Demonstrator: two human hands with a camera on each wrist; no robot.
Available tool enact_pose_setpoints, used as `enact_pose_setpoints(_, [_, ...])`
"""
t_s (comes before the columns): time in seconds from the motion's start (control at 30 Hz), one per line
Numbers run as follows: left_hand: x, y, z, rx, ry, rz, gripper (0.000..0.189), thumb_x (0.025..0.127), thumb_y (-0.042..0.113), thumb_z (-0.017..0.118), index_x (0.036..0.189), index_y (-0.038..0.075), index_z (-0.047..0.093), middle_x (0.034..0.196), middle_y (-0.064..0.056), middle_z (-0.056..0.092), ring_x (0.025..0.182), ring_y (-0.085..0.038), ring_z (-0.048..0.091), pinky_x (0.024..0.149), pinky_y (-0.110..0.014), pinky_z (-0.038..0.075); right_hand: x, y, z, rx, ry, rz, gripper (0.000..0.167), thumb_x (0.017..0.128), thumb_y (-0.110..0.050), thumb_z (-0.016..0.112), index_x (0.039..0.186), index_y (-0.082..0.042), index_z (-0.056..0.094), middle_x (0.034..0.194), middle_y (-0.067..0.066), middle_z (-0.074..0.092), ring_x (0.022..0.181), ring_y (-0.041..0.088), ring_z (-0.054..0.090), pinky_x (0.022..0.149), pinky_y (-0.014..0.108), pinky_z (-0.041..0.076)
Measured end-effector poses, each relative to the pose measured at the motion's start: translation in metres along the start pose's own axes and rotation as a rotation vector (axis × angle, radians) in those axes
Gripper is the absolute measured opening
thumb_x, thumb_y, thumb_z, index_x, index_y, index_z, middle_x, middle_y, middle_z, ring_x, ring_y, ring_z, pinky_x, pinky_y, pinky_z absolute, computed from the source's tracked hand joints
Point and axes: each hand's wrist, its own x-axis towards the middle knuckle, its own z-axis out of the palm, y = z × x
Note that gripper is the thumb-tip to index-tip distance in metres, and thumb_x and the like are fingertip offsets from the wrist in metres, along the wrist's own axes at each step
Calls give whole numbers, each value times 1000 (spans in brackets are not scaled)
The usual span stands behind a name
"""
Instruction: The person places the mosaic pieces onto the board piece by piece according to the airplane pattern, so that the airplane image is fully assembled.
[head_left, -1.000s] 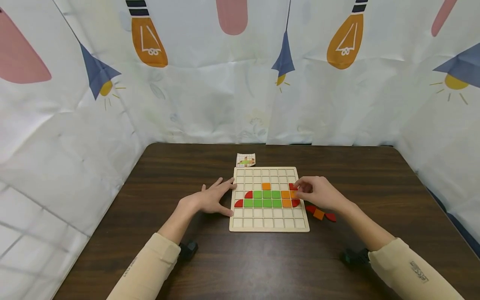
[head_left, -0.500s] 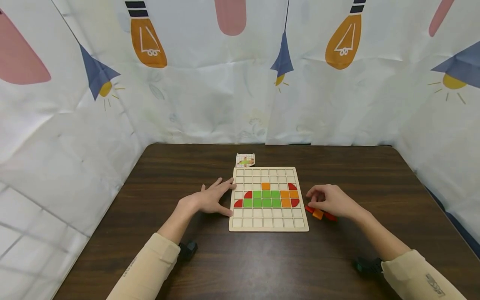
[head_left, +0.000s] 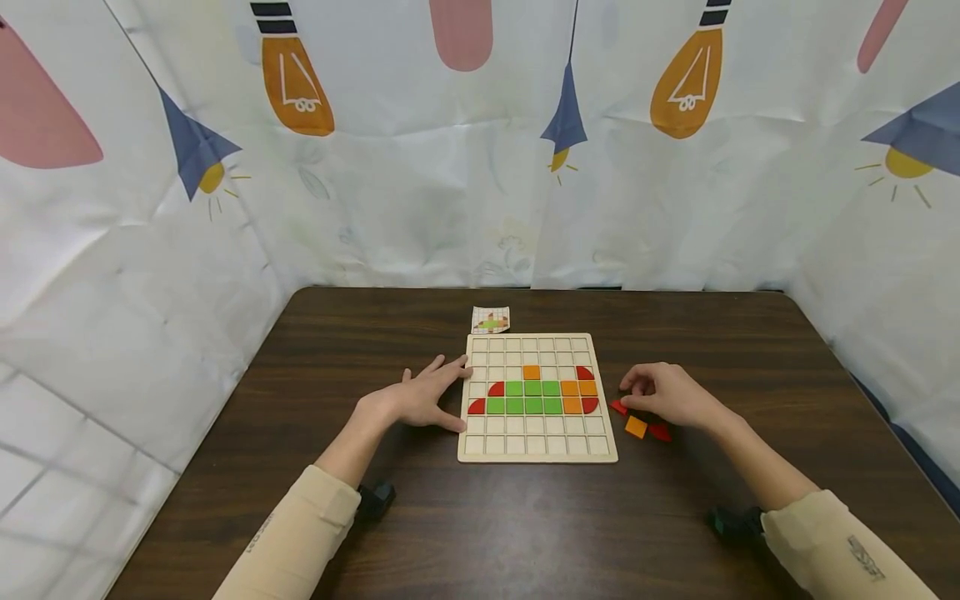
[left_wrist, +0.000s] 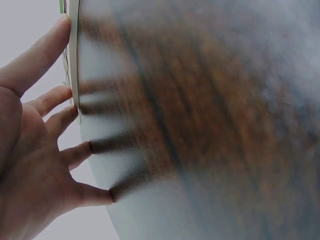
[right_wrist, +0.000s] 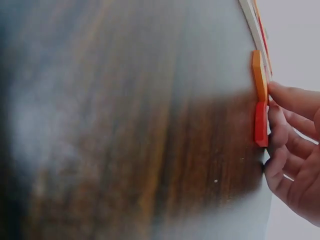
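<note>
A pale wooden grid board (head_left: 534, 447) lies on the table, with green, orange and red tiles set in its squares. My left hand (head_left: 420, 398) is spread at the board's left side, thumb and fingertips at its edge; the left wrist view shows the fingers (left_wrist: 52, 100) straight. To the right of the board, my right hand (head_left: 667, 393) has curled fingers, with thumb and forefinger at a small red tile (head_left: 618, 407). Close by lie a loose orange tile (head_left: 636, 427) and another red tile (head_left: 660, 432). In the right wrist view, these nearer tiles hide the fingertips' contact.
Behind the board lies a small card (head_left: 491, 321) printed with a coloured tile pattern. The dark wooden table (head_left: 510, 533) reaches back to a white patterned curtain (head_left: 420, 208), which also hangs at both sides.
My right hand has left the board's right edge, where a red tile now shows uncovered, and come to the loose tiles. One red tile has shifted away from the orange one. Left hand stays.
</note>
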Motion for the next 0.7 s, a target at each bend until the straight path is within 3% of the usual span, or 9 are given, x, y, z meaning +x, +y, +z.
enact_pose_setpoints(0.2, [0,0,0,-5,1,-2,89,89,42,81,161,16,35,172,-7,7,156,-36,-1,112,-77,-1,1,3,-1,-29,33,-22,14,96,-19,75,105,-9,73,80,-5,62,67,14,55,61,29,48])
enact_pose_setpoints(0.4, [1,0,0,-3,2,-1,89,89,42,81,161,16,36,172,-6,7,156,-36,0,112,-77,-1,0,2,-2,-38,26,-19,24,89,-25,83,104,-9,72,81,-5,61,65,13,54,61,29,47])
enact_pose_setpoints(0.7, [1,-1,0,2,-1,-2,90,89,43,81,161,16,35,172,-7,7,156,-36,0,112,-77,-1,0,3,-1,-38,11,-31,19,91,-12,80,106,-6,72,83,-3,60,68,14,54,62,28,48])
